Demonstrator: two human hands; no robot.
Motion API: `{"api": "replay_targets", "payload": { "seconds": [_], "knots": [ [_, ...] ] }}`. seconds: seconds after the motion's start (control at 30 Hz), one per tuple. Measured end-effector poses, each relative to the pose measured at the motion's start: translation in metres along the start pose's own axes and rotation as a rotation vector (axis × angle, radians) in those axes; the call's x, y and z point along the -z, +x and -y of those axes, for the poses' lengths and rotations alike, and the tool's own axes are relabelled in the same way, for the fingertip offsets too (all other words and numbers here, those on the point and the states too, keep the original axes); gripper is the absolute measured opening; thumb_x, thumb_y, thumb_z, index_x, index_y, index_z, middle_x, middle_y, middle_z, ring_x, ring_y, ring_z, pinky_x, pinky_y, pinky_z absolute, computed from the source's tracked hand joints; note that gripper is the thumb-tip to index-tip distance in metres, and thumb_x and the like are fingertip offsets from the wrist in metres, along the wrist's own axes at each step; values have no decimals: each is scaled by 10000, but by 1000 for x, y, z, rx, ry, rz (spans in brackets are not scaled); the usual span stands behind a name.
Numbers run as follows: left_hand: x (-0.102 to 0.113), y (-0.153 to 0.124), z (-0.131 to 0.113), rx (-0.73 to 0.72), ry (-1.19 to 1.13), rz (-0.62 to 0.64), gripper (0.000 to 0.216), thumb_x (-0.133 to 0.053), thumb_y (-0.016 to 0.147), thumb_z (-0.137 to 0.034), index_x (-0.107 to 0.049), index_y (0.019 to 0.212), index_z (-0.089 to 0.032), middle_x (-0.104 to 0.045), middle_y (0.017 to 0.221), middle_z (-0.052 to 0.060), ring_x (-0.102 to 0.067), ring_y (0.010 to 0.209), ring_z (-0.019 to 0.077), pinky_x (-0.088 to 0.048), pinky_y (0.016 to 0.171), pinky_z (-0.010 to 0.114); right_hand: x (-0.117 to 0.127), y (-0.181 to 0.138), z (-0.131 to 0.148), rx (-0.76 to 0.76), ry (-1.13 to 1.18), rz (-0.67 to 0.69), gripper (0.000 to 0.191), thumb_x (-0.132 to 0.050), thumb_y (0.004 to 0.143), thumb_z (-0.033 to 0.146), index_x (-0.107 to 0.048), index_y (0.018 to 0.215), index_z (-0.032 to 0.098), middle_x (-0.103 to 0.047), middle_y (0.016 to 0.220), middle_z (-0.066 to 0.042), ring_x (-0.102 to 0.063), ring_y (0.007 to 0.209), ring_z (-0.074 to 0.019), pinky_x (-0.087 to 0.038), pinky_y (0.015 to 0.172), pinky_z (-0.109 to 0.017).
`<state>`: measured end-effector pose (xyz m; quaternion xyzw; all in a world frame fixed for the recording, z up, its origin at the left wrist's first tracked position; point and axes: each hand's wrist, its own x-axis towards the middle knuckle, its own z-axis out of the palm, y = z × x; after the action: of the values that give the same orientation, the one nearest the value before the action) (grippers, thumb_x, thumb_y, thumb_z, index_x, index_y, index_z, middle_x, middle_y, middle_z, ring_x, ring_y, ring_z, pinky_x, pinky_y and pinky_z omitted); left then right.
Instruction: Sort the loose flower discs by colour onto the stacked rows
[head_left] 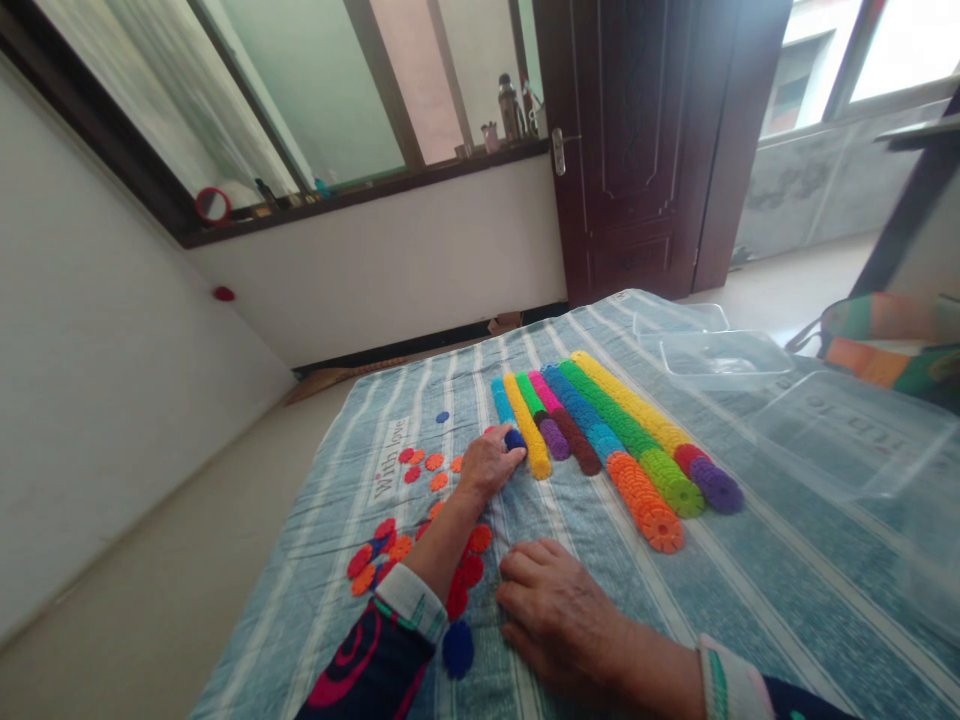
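Observation:
My left hand point(489, 462) reaches over the cloth, its fingers closed on dark blue notched discs point(514, 440) at the near end of a light blue row point(502, 400). Beside it lies a narrow yellow row point(528, 425) of stacked discs. My right hand point(559, 605) rests nearer to me on the cloth with its fingers curled; nothing shows in them, though the palm is hidden. Loose red discs point(470, 570), orange discs point(439, 481) and a dark blue disc point(458, 648) lie around my left forearm, which covers some of them.
Longer disc rows, such as one ending in orange point(645, 500), run to the right. Clear plastic boxes point(724, 362) and a clear lid point(847, 430) stand on the striped cloth point(720, 600). Behind are a dark door point(637, 150) and a windowsill with a flask point(509, 108).

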<state>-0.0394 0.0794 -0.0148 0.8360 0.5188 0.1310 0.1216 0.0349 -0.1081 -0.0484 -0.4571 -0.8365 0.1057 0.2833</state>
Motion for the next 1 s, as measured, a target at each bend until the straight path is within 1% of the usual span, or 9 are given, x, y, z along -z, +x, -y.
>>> {"api": "replay_targets", "payload": {
  "seconds": [0.23, 0.47, 0.53, 0.6, 0.7, 0.77, 0.87, 1.0],
  "knots": [
    [-1, -2, 1, 6, -4, -11, 276, -642, 774, -283, -695, 1034, -207, -596, 701, -31, -558, 664, 132, -390, 658, 232, 0, 0, 0, -6, -10, 7, 123, -617, 885, 293, -582, 844, 183, -628, 963, -45, -537, 936, -223, -425, 826, -382],
    [0, -2, -1, -15, -14, -9, 193, -647, 762, -267, -699, 936, -202, -570, 693, -37, -535, 658, 123, -385, 649, 231, -4, 1, -1, 4, -16, 0, 118, -603, 886, 294, -579, 850, 184, -627, 964, -43, -533, 928, -221, -422, 814, -379],
    [0, -1, 0, -34, -25, 1, 207, -649, 757, -261, -701, 951, -209, -558, 684, -44, -528, 647, 120, -391, 652, 231, -4, 1, -1, 6, -19, 0, 112, -597, 889, 290, -578, 852, 186, -626, 962, -41, -533, 927, -220, -422, 813, -378],
    [0, -1, 2, -48, -50, -3, 264, -654, 750, -252, -696, 1008, -211, -555, 682, -49, -536, 651, 121, -409, 670, 233, -4, 1, -1, 6, -19, 0, 110, -593, 889, 288, -577, 848, 187, -625, 955, -39, -533, 924, -218, -421, 815, -378],
    [-3, -2, 7, -48, -102, -53, 405, -679, 730, -248, -661, 1132, -195, -577, 725, -45, -560, 686, 127, -445, 716, 243, -3, 1, -2, 8, -20, 2, 113, -595, 884, 294, -578, 846, 188, -626, 953, -40, -534, 926, -221, -421, 818, -383],
    [-5, -4, 9, -52, -117, -88, 434, -694, 722, -249, -652, 1149, -187, -599, 787, -29, -564, 706, 128, -462, 731, 248, -3, 1, -2, 9, -19, 3, 112, -599, 879, 294, -578, 848, 189, -626, 955, -39, -535, 925, -221, -421, 814, -382],
    [-7, -7, 11, -72, -103, -121, 320, -681, 738, -242, -683, 1053, -187, -607, 844, -5, -558, 718, 124, -472, 732, 249, -2, 2, -2, 6, -17, 2, 103, -599, 879, 285, -576, 847, 190, -626, 954, -35, -536, 923, -216, -421, 814, -376],
    [-9, -8, 9, -84, -85, -121, 208, -659, 756, -219, -705, 955, -186, -597, 836, 4, -550, 717, 124, -473, 734, 252, -1, 2, -1, 3, -27, 4, 110, -602, 881, 283, -573, 839, 186, -626, 948, -36, -535, 918, -216, -419, 813, -375]
  ]
}}
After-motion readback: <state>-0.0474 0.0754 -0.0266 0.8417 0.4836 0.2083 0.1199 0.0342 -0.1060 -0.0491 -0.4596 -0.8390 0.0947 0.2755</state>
